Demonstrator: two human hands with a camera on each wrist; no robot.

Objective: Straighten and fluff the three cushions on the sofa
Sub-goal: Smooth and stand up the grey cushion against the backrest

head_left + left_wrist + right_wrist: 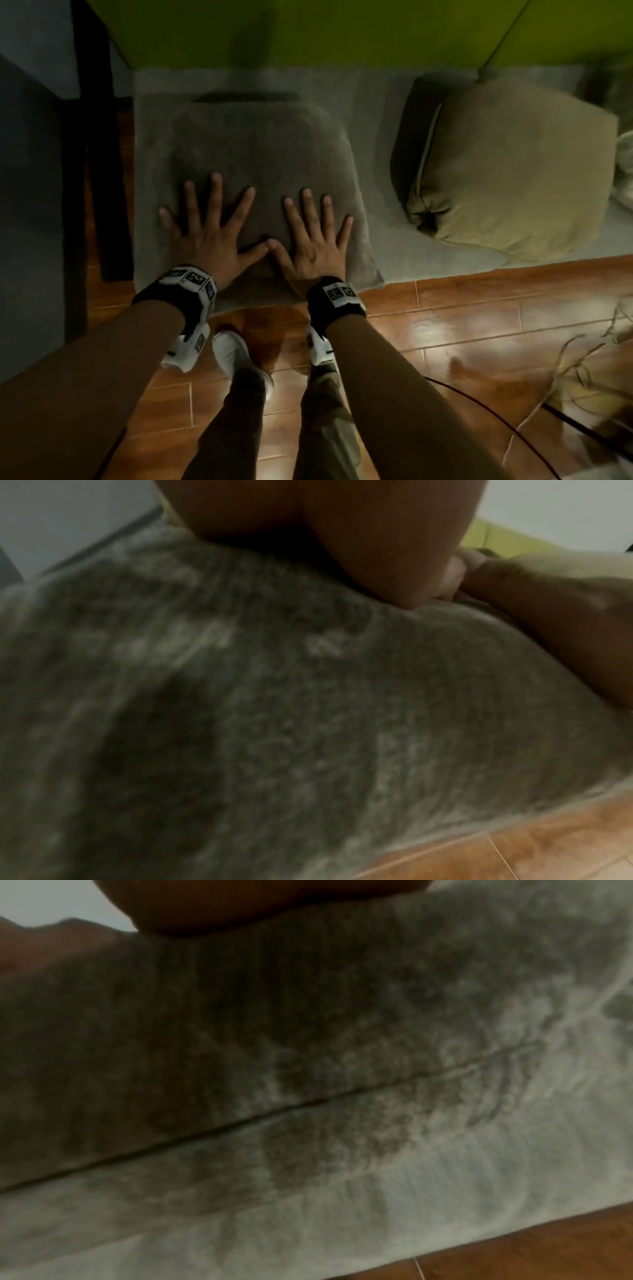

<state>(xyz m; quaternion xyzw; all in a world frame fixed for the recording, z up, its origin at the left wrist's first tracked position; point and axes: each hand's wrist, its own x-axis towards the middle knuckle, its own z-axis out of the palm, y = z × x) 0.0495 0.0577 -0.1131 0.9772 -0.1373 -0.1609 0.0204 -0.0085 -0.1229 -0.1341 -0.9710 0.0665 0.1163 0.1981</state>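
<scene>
Pressing flat on the grey cushion (260,154), the left hand (209,236) and the right hand (313,240) lie side by side with all fingers straight and spread, thumbs almost touching at the cushion's near edge. The cushion lies on the left part of the grey sofa seat (380,102), its near corner hanging over the seat's front edge.

Only the head view shows the second cushion, a tan cushion (513,164), lying well apart to the right on the same seat. The green backrest (308,31) runs along the far side. At the right border a pale shape shows, too cropped to name. So two cushions can be counted for sure, and two hands.

The head view alone also shows the wooden floor (479,308), two white shoes and loose cables on the right.

The left wrist view shows, close up and blurred, the grey cushion's fuzzy cloth under the palm, with the other hand's thumb beside it. The right wrist view alone shows a seam (308,1104) running across the grey cloth, above a strip of floor.
</scene>
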